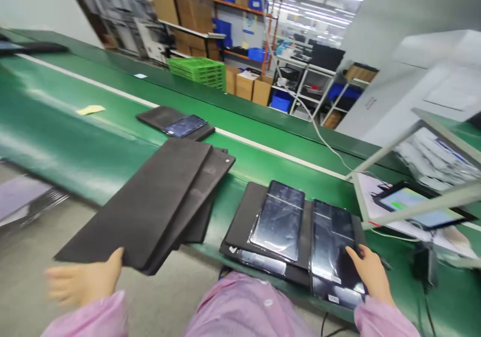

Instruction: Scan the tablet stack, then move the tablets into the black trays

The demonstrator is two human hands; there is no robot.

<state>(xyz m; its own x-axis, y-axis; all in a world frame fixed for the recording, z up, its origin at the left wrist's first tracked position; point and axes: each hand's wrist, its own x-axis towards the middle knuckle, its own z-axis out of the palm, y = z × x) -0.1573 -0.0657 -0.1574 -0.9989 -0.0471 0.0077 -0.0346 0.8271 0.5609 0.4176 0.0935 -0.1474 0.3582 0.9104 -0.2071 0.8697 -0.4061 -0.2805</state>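
Note:
My left hand has its fingers stretched out and its thumb apart, at the lower end of a stack of black foam sheets. Its thumb appears to touch the near edge of the top sheet. These sheets lie fanned and jut past the bench's near edge. On the right, my right hand rests its spread fingertips at the right side of a dark glass screen panel. Another screen panel in clear film lies beside it on a black foam pad. More panels show beneath them.
A green conveyor bench runs across the view. Farther back lies a foam pad with a small panel. A frame with a tablet and cables stands at right. Green crates and shelving stand behind.

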